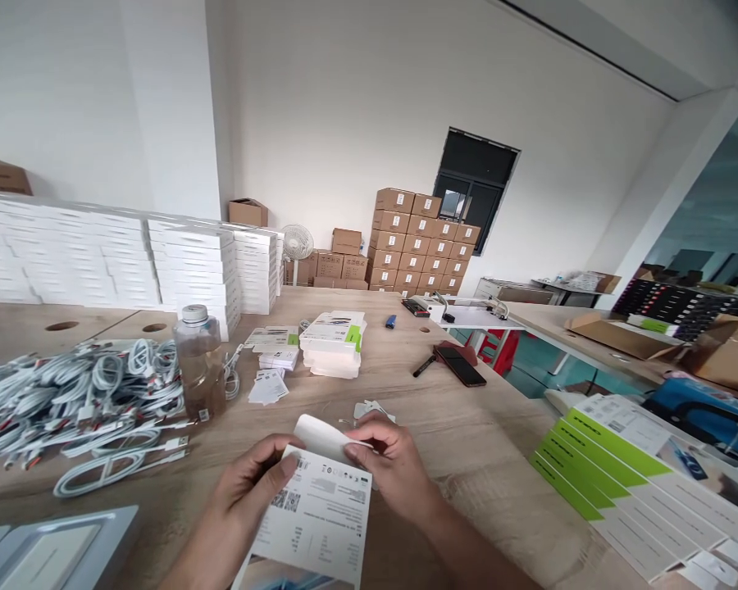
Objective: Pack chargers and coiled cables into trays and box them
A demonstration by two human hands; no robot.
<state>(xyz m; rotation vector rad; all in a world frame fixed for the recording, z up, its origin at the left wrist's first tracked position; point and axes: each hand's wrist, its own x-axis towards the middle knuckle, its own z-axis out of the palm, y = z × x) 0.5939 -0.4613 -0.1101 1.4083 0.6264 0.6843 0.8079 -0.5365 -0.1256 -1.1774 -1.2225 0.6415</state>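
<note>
A white printed box (320, 512) with QR codes and small text is tilted in front of me, its end flap (323, 436) raised. My left hand (255, 479) is closed round its left edge, the thumb lying on the printed face. At the other corner, my right hand (397, 467) pinches the flap near the top edge. What is inside the box cannot be seen. Just beyond my fingers lie small white paper pieces (369, 410). Further off stands a stack of white and green boxes (332, 348), with small cards (269, 387) beside it.
Coiled white cables (98, 385) heap up on the left by a water bottle (198, 360). A grey tray (55, 545) sits at lower left, and green-and-white boxes (640, 483) are stacked at right. A phone (460, 365) and a black marker (424, 366) lie right of centre.
</note>
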